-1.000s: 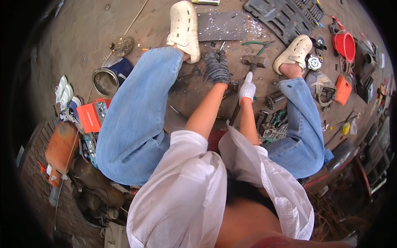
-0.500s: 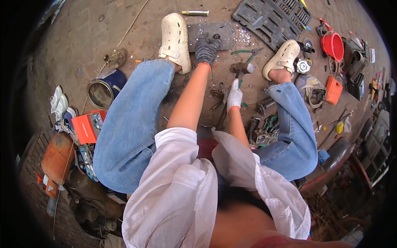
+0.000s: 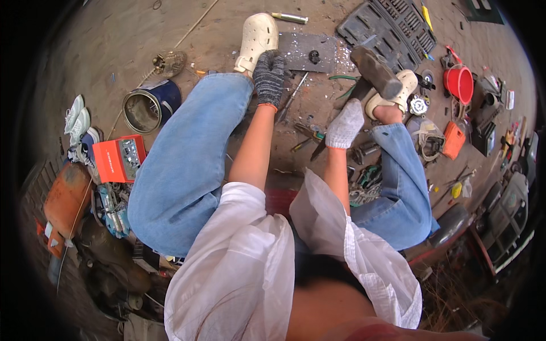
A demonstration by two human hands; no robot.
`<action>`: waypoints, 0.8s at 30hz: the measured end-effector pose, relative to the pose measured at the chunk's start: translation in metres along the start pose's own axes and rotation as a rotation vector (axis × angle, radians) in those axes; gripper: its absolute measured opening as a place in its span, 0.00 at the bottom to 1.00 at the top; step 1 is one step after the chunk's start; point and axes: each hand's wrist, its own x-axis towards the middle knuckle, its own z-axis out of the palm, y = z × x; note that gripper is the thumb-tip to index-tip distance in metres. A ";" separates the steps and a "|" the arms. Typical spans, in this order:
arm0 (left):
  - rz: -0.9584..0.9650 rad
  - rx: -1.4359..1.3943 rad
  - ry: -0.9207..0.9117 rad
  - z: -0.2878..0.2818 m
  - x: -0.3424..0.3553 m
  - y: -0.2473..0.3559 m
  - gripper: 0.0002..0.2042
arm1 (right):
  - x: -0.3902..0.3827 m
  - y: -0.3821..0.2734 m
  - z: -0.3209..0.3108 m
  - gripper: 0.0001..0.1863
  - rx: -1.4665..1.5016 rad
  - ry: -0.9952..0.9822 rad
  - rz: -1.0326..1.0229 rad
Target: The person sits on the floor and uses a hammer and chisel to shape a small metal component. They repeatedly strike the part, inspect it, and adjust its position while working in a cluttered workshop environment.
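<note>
My right hand [image 3: 345, 125], in a white knitted glove, grips a sledgehammer [image 3: 375, 71] by its handle. The steel head is raised above the ground, overlapping my right shoe in the picture. My left hand [image 3: 268, 79], in a dark grey glove, lies beside my left shoe, at the left end of a flat metal plate [image 3: 296, 52]. Its fingers are stretched out close together, and nothing shows in them. On the plate sits a small black round part [image 3: 314, 57]. Just right of the left hand, a thin metal rod [image 3: 297, 91] lies on the ground.
Pliers with green handles [image 3: 344, 78] lie right of the plate, by a black socket case [image 3: 387, 34]. Loose tools [image 3: 307, 136] lie between my legs. A blue can [image 3: 165, 99] stands left, above a red box [image 3: 116, 159]. A red bucket [image 3: 458, 82] is at far right.
The hammer has come up off the ground, toward me and to the right, in my right hand. My left hand has drawn back left from the small black part, leaving it on the plate.
</note>
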 end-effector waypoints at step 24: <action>-0.082 0.988 0.067 -0.027 -0.132 -0.019 0.16 | 0.044 0.049 0.055 0.38 -0.212 -0.393 0.354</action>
